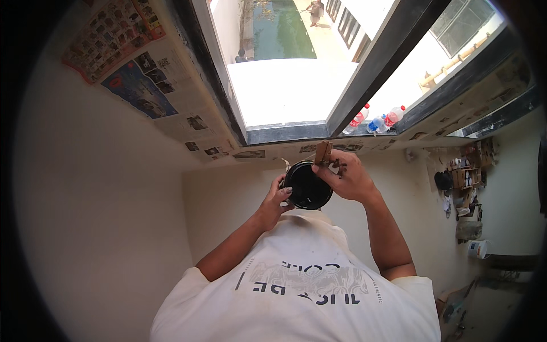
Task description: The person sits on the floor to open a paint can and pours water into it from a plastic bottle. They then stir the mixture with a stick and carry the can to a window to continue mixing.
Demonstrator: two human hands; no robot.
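Observation:
My left hand [277,199] grips the left side of a round paint can [310,191], its thumb over the rim. The can's inside is black, with a dark, shiny surface. At the can's far right rim, my right hand [347,175] is closed on a flat brown handle, seemingly that of a paintbrush [323,152]. The brush's bristles cannot be made out. Dark stains mark the right fingers and the left thumb. Just beyond the can runs the dark lower frame [288,133] of a window.
Two red-capped bottles [355,119] [394,116] and a smaller blue-labelled one [376,123] stand on the sill at right. Newspaper [171,91] covers the wall beside the window. A cluttered shelf [467,176] and white bucket [478,249] are far right. Outside is another person [315,12].

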